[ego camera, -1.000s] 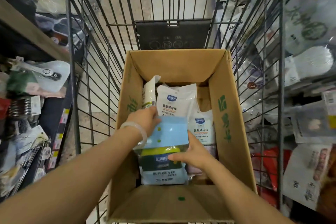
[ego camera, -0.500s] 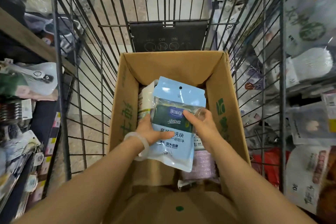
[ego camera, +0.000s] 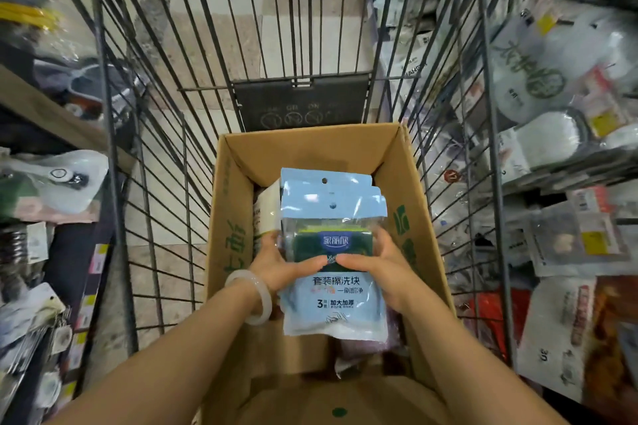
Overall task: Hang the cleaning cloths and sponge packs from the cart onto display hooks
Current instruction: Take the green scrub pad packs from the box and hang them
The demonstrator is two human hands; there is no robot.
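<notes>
Blue sponge packs [ego camera: 333, 252], a few stacked flat together, held upright just above the cardboard box [ego camera: 411, 190] inside the wire cart [ego camera: 114, 134]. Gripped from both sides: left hand [ego camera: 276, 259] on the left edge, right hand [ego camera: 376, 260] on the right edge, fingers curled round the back and both thumbs pressed on the front, thumb tips almost touching. Small round holes near the top of each pack, not lined up yet, one a bit higher than the other. Best to square the packs so the holes sit one over another, then keep them level and lift clear of the box wall. More packs [ego camera: 267, 207] left in the box behind and below. Shelves of wrapped goods [ego camera: 538, 86] on both sides of the cart. No free hook easy to spot from here, so probably a turn toward a shelf comes first.
</notes>
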